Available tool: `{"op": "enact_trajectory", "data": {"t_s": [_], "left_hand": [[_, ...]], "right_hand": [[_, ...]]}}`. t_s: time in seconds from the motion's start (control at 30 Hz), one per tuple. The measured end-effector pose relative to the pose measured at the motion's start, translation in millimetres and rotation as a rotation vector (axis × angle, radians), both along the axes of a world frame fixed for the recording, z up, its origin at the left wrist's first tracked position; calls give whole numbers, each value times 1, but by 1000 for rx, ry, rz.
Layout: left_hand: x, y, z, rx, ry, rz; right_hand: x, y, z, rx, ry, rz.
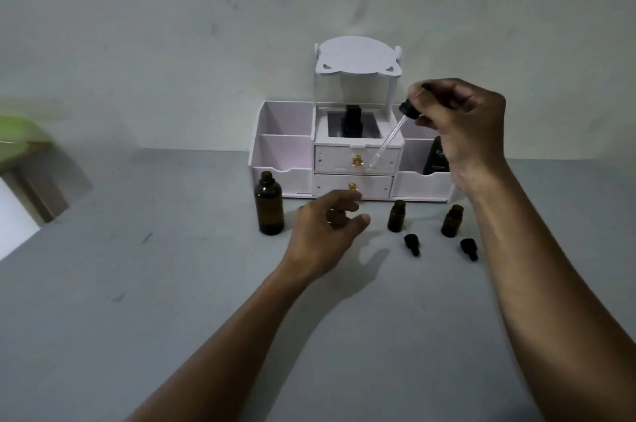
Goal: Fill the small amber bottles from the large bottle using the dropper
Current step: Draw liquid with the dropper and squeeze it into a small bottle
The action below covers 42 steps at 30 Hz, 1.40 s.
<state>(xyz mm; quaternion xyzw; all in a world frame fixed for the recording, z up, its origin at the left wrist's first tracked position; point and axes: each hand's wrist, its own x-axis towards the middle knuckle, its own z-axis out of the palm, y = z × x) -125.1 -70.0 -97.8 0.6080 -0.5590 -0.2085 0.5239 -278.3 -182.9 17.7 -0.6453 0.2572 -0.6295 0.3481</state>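
Large bottle (269, 204) and two small bottles (396, 216) (452, 220): amber. Caps (412, 244) (469, 248): black. Dropper (392, 134): clear tube, black collar. Organiser (289, 160): white, gold knobs (357, 160). Surface (172, 284): plain grey.

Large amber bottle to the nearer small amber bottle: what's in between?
The left hand, loosely curled and holding nothing, is between the large amber bottle and the nearer small amber bottle. Head view shows it.

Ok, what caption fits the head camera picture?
Right hand holds dropper aloft; left hand hovers between large bottle and small amber bottles.
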Motion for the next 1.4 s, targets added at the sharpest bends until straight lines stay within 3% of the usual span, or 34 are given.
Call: {"op": "enact_trajectory", "data": {"t_s": [0.17, 0.3, 0.47, 0.63, 0.83, 1.0, 1.27, 1.4], "left_hand": [[54, 32, 11, -246, 95, 269], [98, 38, 4, -249, 115, 450], [127, 26, -18, -28, 187, 290], [127, 20, -26, 10, 190, 123], [130, 20, -29, -9, 173, 116], [133, 22, -29, -13, 176, 108], [134, 22, -29, -28, 165, 116], [135, 22, -30, -20, 149, 119]], "right_hand": [[46, 21, 4, 24, -124, 105], [81, 33, -4, 52, -110, 148], [105, 35, -21, 97, -78, 189], [115, 31, -33, 115, -50, 237], [122, 32, -33, 59, 24, 237], [138, 35, -30, -39, 264, 258], [155, 34, -59, 1, 546, 261], [156, 32, -68, 7, 572, 229]]}}
